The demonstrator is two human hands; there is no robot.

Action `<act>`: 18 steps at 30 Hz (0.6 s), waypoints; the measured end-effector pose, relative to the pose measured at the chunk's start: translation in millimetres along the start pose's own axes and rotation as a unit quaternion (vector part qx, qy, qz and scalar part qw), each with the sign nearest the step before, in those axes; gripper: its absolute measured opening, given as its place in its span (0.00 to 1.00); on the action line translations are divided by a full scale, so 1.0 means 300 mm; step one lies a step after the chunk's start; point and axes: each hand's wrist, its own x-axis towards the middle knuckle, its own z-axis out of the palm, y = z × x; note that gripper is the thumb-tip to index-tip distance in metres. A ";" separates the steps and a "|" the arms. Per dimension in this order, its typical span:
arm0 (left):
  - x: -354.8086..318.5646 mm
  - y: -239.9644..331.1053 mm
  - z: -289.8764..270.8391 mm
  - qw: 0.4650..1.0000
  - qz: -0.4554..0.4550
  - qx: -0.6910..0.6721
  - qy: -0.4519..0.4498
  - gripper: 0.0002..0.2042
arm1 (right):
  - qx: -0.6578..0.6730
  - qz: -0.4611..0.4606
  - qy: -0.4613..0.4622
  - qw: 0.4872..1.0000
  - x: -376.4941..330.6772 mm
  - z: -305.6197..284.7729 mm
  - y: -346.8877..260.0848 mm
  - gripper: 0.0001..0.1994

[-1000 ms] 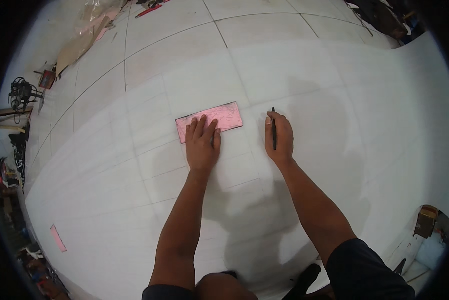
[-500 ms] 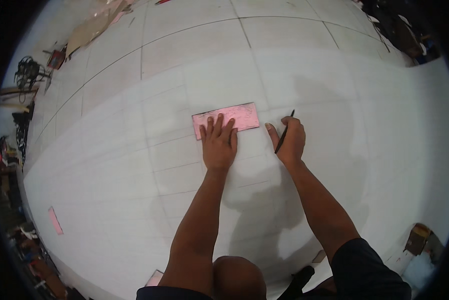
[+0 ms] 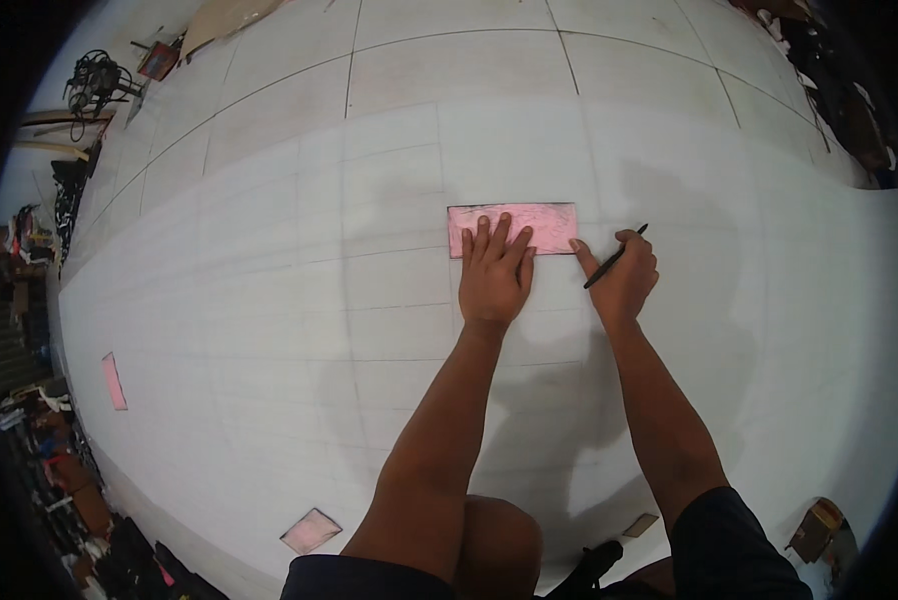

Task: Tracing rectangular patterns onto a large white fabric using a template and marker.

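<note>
A pink rectangular template point(image 3: 554, 228) with dark, smudged edges lies flat on a large white sheet point(image 3: 209, 330) ruled with thin lines. My left hand point(image 3: 494, 280) rests on it with fingers spread, covering its lower left part. Just right of the template, my right hand point(image 3: 627, 282) is closed around a slim black pen point(image 3: 603, 271), held slantwise between the fingers. The right thumb is stretched out to the template's right edge, near its lower corner.
Smaller pink pieces point(image 3: 312, 531) point(image 3: 115, 382) lie on the sheet to the left, and a brownish piece point(image 3: 640, 525) is near my foot. Tiled floor point(image 3: 449, 65) shows beyond the sheet. Clutter point(image 3: 74, 480) lines the left side; dark items point(image 3: 839, 85) sit far right.
My right hand has come closer to the template, its thumb now at the edge. The left hand stays flat on it. The whole view has turned, shifting the scene rightward.
</note>
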 end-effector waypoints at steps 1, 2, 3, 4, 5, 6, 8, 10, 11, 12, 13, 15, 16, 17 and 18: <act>0.002 0.006 0.000 1.000 -0.004 -0.003 -0.002 0.15 | -0.006 -0.004 0.008 1.000 0.002 0.000 0.003 0.37; 0.005 0.011 0.000 1.000 -0.007 -0.007 -0.005 0.14 | -0.013 -0.008 0.017 1.000 0.003 0.000 0.004 0.38; 0.002 0.007 -0.002 1.000 -0.010 -0.005 -0.003 0.14 | -0.012 -0.011 0.015 1.000 0.002 0.003 -0.001 0.38; 0.000 0.004 -0.004 1.000 -0.010 -0.003 0.000 0.14 | -0.013 -0.004 0.007 1.000 0.002 0.003 -0.005 0.38; -0.001 0.002 -0.005 1.000 -0.010 -0.002 0.003 0.14 | -0.015 0.004 -0.001 1.000 0.003 0.003 -0.007 0.38; 0.001 0.001 -0.004 1.000 -0.009 -0.004 0.004 0.14 | -0.016 0.004 0.001 1.000 0.005 0.003 -0.007 0.38; 0.009 0.004 0.000 1.000 -0.005 0.004 0.002 0.15 | -0.005 0.004 0.003 1.000 0.011 0.001 -0.003 0.38; 0.003 -0.004 0.001 1.000 -0.004 0.005 0.003 0.14 | -0.008 0.002 0.004 1.000 0.006 0.006 -0.004 0.38; -0.001 -0.006 0.002 1.000 -0.005 0.006 0.004 0.14 | -0.011 0.001 0.002 1.000 0.003 0.008 -0.005 0.39; -0.002 -0.003 0.002 1.000 -0.003 0.004 0.004 0.14 | -0.012 0.002 0.005 1.000 0.003 0.006 -0.004 0.39; -0.002 0.000 0.003 1.000 0.000 0.007 0.008 0.14 | -0.015 -0.002 0.012 1.000 0.002 0.005 -0.002 0.38; -0.001 0.003 0.007 1.000 0.004 0.006 0.013 0.14 | -0.021 -0.006 0.021 1.000 0.000 0.002 -0.004 0.39; -0.002 0.000 0.007 1.000 0.005 0.007 0.014 0.14 | -0.027 -0.018 0.032 0.999 -0.003 0.002 -0.008 0.36; -0.004 -0.005 0.008 1.000 0.006 0.007 0.016 0.14 | -0.034 -0.031 0.042 0.998 -0.004 0.004 -0.007 0.34; 0.001 0.000 0.017 1.000 0.010 -0.007 0.016 0.14 | -0.045 -0.028 0.049 0.997 0.005 0.014 0.024 0.34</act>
